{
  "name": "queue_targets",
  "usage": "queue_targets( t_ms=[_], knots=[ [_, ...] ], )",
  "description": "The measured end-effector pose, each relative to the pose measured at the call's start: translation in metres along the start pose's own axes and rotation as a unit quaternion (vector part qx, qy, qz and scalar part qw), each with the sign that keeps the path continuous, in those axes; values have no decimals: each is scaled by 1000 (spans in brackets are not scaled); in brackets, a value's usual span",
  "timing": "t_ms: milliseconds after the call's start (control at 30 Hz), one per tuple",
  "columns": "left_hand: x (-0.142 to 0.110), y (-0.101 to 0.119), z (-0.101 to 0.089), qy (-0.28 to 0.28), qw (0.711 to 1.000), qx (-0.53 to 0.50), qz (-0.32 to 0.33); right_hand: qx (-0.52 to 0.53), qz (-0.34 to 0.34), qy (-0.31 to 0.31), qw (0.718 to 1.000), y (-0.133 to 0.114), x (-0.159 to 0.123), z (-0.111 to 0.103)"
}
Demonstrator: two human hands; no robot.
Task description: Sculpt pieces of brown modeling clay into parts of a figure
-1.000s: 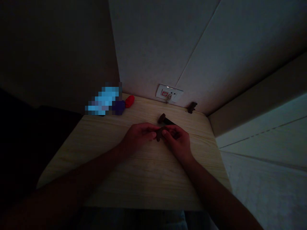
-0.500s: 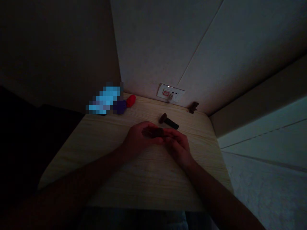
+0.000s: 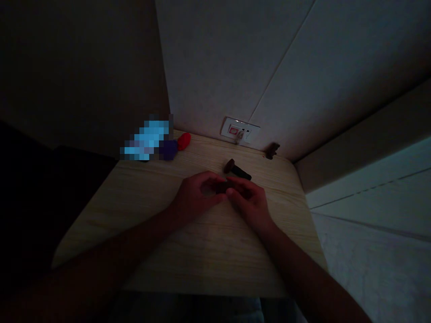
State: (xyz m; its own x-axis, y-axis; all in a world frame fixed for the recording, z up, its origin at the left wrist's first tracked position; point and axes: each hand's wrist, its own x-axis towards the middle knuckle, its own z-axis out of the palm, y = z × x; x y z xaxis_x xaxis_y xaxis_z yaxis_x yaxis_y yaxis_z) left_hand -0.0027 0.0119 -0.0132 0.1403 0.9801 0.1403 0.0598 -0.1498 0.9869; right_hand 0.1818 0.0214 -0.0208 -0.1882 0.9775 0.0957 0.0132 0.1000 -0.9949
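My left hand (image 3: 198,193) and my right hand (image 3: 249,197) meet over the middle of the table. Between their fingertips is a small dark brown lump (image 3: 221,187), mostly covered by the fingers, so its exact kind and shape are hard to make out in the dim light. Both hands are closed on it, thumbs toward me. Just beyond my right fingers lies a dark piece with a round brown head (image 3: 229,166) and a black, stick-like body (image 3: 241,173).
The wooden table (image 3: 161,251) meets a wall with a socket plate (image 3: 240,129). At the back left lie a red lump (image 3: 183,141), a purple lump (image 3: 169,150) and a blurred-out bright rectangle (image 3: 148,139). A small dark brown figure (image 3: 272,150) stands at the back right.
The fingers of both hands have shifted round the brown lump, and less of it shows now. My right thumb has come up against it. The things on the table stay put.
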Motion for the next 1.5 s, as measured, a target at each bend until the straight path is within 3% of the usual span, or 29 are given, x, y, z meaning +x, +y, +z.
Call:
queue_targets(
  t_ms=[167, 367, 567, 833, 1067, 1333, 1500],
  knots=[
    [2, 2, -1, 7, 999, -27, -37, -10, 17, 0, 1000, 0, 2, -4],
    [4, 7, -3, -3, 997, -42, -59, 20, 21, -43, 999, 1, 0, -6],
    [4, 7, -3, -30, 996, -56, -57, 83, 23, -43, 995, 5, -1, -5],
    [4, -2, -2, -26, 995, -98, -23, 61, 1, -19, 998, 3, 1, -5],
    [4, 0, -1, -39, 990, -131, -18, 123, 28, -47, 991, 6, 5, -9],
    [0, 1, -2, 23, 998, -53, -20, 132, 32, -25, 990, 8, 5, -9],
    [2, 7, -2, 36, 997, -57, -32, 117, 12, -11, 993, 11, 4, -8]
  ],
)
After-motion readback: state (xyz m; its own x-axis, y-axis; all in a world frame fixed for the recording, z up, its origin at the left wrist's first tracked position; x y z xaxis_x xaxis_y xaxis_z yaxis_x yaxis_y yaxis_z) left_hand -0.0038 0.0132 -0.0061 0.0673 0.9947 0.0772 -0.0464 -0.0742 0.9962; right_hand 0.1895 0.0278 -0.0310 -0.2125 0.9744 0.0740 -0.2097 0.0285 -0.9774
